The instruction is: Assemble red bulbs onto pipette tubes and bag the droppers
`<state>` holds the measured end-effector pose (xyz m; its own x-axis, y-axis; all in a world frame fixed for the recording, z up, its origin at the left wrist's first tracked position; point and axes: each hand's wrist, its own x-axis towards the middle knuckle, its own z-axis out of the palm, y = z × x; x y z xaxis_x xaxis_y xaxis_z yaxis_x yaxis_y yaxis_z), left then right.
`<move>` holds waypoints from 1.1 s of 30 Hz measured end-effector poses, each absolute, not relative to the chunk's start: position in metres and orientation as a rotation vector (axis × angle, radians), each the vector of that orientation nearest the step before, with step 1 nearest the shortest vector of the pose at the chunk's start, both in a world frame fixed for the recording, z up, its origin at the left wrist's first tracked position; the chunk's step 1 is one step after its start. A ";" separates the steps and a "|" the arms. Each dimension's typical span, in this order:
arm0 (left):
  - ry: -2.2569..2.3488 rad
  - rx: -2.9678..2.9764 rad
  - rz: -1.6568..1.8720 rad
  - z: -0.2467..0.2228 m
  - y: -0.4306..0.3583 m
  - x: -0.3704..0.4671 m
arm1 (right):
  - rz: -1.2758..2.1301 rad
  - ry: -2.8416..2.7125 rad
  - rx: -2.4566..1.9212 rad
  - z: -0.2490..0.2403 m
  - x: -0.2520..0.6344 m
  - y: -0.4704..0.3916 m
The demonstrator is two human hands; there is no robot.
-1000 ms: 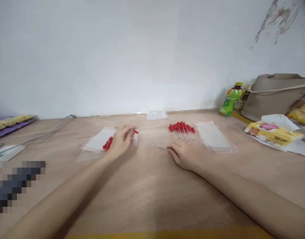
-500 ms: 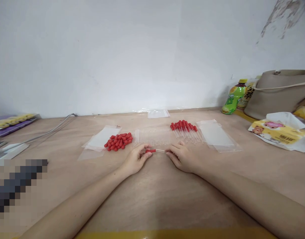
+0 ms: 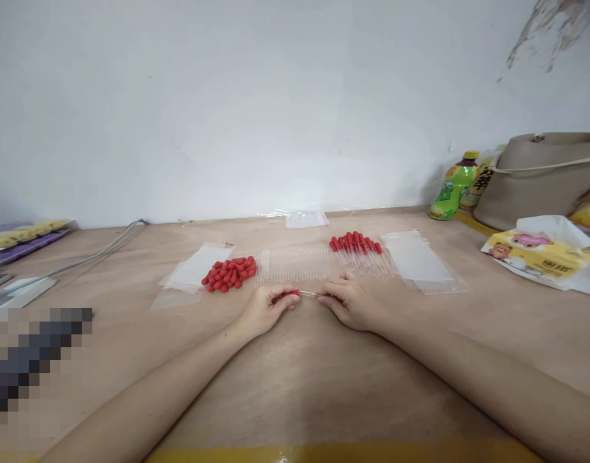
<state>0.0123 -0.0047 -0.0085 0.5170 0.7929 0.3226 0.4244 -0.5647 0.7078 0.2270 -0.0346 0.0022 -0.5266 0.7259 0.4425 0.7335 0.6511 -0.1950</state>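
Red elongated bulb (image 3: 295,293), frame centre, pinched by my left hand (image 3: 268,308); fingers hide most of it. My right hand (image 3: 350,303) grips the thin clear tube (image 3: 308,294), axis near-level, left-right, bulb leftward. Clear tube row (image 3: 295,265) just above. Brown tabletop (image 3: 299,386), pale wall (image 3: 227,116).

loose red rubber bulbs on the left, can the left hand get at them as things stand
Probably yes: the loose red rubber bulbs lie heaped just beyond the left hand, with nothing visible on top of them. That hand is holding another red bulb, though, so it would likely need to free its fingers first.
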 end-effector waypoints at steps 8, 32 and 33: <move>0.888 2.214 0.814 -0.009 -0.007 0.012 | 0.056 -2.455 -1.035 -0.001 0.235 -0.023; 0.983 2.195 0.881 -0.009 -0.011 0.014 | -0.368 -2.319 -1.031 0.002 0.224 -0.035; 0.980 2.189 0.875 -0.010 -0.011 0.014 | -0.355 -2.318 -1.022 -0.001 0.223 -0.034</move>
<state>0.0144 -0.0112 -0.0095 0.5149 0.7933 0.3248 0.4128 -0.5616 0.7171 0.2233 -0.0339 -0.0006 -0.5419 0.5874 0.6011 0.7405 0.6720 0.0109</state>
